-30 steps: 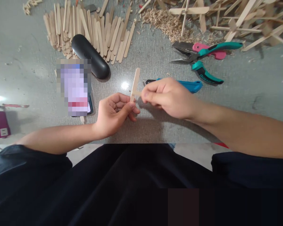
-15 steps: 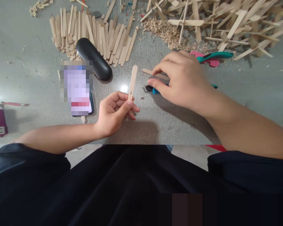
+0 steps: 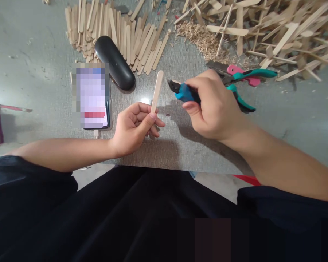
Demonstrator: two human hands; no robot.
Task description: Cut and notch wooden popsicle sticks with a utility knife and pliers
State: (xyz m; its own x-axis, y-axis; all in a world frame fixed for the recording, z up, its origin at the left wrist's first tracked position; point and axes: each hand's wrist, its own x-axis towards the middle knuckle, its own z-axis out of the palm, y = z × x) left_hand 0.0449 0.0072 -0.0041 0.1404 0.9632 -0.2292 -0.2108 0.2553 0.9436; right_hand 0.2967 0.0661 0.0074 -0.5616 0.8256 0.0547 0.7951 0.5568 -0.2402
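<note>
My left hand [image 3: 133, 129] is closed on the lower end of a flat wooden stick [image 3: 156, 91], which points up and away over the grey table [image 3: 38, 91]. My right hand [image 3: 214, 105] is closed around a blue-handled cutter [image 3: 182, 91], held just above the table. Its dark jaws point left toward the stick, a short gap away.
A black oblong case [image 3: 114, 67] and a phone [image 3: 94, 96] lie left of the stick. A row of wooden sticks [image 3: 120, 32] lies at the back, with shavings [image 3: 205, 40] and a heap of stick pieces [image 3: 276, 29] at the back right. Teal and pink pliers [image 3: 243, 74] lie behind my right hand.
My right hand let go of a small cross piece at the stick, reached to the table, and lifted the blue cutter. The left hand kept the stick nearly still.
</note>
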